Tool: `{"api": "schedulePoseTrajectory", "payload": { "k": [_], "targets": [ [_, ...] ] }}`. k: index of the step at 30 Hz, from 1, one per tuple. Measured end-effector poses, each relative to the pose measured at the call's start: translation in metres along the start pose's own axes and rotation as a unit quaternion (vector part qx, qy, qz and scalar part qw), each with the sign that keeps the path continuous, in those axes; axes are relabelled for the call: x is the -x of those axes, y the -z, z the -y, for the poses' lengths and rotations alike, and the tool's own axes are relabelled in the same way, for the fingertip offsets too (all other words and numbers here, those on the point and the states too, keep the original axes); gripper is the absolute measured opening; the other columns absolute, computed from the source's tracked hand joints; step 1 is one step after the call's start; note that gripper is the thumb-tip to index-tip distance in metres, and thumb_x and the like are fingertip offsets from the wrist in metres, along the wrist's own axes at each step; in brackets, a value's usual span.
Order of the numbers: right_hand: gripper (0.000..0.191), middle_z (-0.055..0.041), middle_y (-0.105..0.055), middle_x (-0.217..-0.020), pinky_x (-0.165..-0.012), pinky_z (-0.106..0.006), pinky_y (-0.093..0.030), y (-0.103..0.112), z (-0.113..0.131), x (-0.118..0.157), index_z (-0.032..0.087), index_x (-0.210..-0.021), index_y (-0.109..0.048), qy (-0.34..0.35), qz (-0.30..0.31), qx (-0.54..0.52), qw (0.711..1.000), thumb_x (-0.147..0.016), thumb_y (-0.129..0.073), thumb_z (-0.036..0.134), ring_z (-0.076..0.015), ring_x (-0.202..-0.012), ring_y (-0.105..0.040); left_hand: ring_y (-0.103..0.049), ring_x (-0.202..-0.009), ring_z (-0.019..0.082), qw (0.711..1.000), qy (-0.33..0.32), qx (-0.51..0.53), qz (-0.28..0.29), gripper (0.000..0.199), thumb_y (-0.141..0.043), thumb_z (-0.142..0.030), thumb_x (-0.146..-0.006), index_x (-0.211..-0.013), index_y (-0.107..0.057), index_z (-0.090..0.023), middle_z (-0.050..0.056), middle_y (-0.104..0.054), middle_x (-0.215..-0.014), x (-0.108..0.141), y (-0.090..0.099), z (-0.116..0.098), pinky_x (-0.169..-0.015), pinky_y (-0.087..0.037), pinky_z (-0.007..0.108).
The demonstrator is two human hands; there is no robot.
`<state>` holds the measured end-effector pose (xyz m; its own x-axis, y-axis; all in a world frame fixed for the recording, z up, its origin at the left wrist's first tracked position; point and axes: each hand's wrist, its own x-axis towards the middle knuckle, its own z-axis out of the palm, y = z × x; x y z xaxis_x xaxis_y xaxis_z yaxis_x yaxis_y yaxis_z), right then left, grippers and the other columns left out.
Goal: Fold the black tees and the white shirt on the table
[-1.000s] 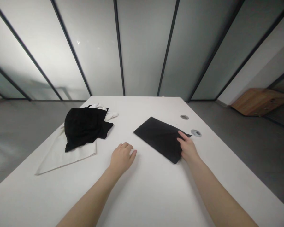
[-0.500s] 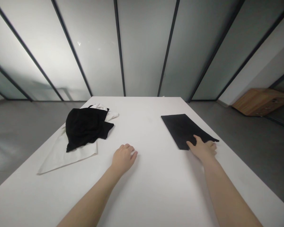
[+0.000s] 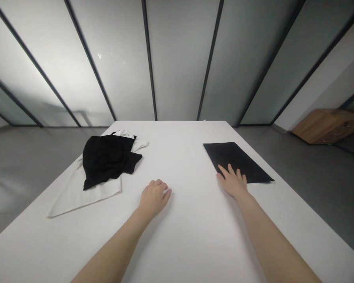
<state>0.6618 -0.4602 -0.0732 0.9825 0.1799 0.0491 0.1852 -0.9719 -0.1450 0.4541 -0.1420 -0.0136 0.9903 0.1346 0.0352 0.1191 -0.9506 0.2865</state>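
My left hand [image 3: 155, 198] rests on the white table [image 3: 183, 232] with its fingers loosely curled and nothing visible in them. To the right lies a flat, dark folded cloth [image 3: 233, 153], roughly four-sided. Spread fingers of my right hand [image 3: 233, 182] reach over its near left edge, covering that corner; whether they press on it or hover, I cannot tell. At the left, a crumpled black cloth [image 3: 106, 159] is heaped on a white cloth [image 3: 85, 200] that sticks out toward me. More crumpled white fabric [image 3: 140, 144] shows behind the black heap.
Frosted glass panels [image 3: 177, 59] in dark frames stand beyond the table's far edge. A wooden cabinet [image 3: 321, 127] is on the grey floor at the right. The left pile reaches the table's left edge.
My right hand has moved left from the dark cloth's near right part to its near left edge, fingers now spread. The cloth's raised right edge now lies flatter. My left hand stays put.
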Motion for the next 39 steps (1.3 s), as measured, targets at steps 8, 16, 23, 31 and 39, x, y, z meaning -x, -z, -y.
{"api": "schedulePoseTrajectory", "payload": {
  "k": [8,16,23,31,39],
  "targets": [
    [0.065,-0.0116,-0.034,-0.173,-0.121,-0.071,-0.023,0.005,-0.019,-0.008,0.033,-0.163,-0.046,-0.047,-0.011,-0.013,0.999,-0.104,-0.033,0.058,-0.0496,-0.154,-0.031,-0.063,-0.108,0.027,1.0,0.001,0.001,0.01,0.029,-0.05,-0.036,-0.105,-0.105,-0.075,-0.022,0.01,-0.074,-0.115,0.0,0.003,-0.002,-0.095,-0.049,0.04],
    [0.07,-0.0138,-0.035,-0.172,-0.119,-0.075,-0.022,0.01,-0.012,-0.001,0.028,-0.162,-0.048,-0.023,-0.054,-0.01,0.998,-0.104,-0.032,0.063,-0.0519,-0.156,-0.025,-0.063,-0.108,0.028,1.0,-0.001,0.0,0.013,0.028,-0.051,-0.036,-0.104,-0.106,-0.076,-0.022,0.011,-0.072,-0.114,-0.001,0.003,-0.004,-0.096,-0.048,0.04],
    [0.064,-0.0124,-0.034,-0.173,-0.122,-0.069,-0.023,0.001,0.004,0.007,0.027,-0.162,-0.047,0.067,0.015,0.025,0.997,-0.108,-0.027,0.056,-0.046,-0.156,-0.03,-0.062,-0.111,0.028,1.0,-0.022,0.012,0.003,0.024,-0.057,-0.036,-0.102,-0.112,-0.074,-0.022,0.011,-0.07,-0.116,-0.001,-0.003,0.003,-0.098,-0.048,0.041],
    [0.062,-0.0115,-0.033,-0.173,-0.122,-0.07,-0.022,0.002,-0.002,-0.003,0.027,-0.162,-0.046,0.022,0.01,0.034,0.999,-0.109,-0.026,0.049,-0.0443,-0.157,-0.03,-0.061,-0.113,0.028,0.999,-0.033,0.021,0.004,0.022,-0.061,-0.035,-0.1,-0.115,-0.072,-0.024,0.01,-0.069,-0.118,-0.001,-0.005,0.009,-0.101,-0.047,0.041],
    [0.052,-0.0083,-0.05,-0.164,-0.124,-0.07,-0.024,0.013,0.002,0.007,0.024,-0.143,-0.066,0.084,-0.04,-0.089,0.992,-0.105,-0.038,0.045,-0.0441,-0.158,-0.027,-0.062,-0.119,0.028,0.997,0.032,0.025,-0.06,0.027,-0.056,-0.038,-0.102,-0.113,-0.075,-0.022,0.011,-0.071,-0.125,-0.015,0.007,0.044,-0.107,-0.047,0.041]
  ]
}}
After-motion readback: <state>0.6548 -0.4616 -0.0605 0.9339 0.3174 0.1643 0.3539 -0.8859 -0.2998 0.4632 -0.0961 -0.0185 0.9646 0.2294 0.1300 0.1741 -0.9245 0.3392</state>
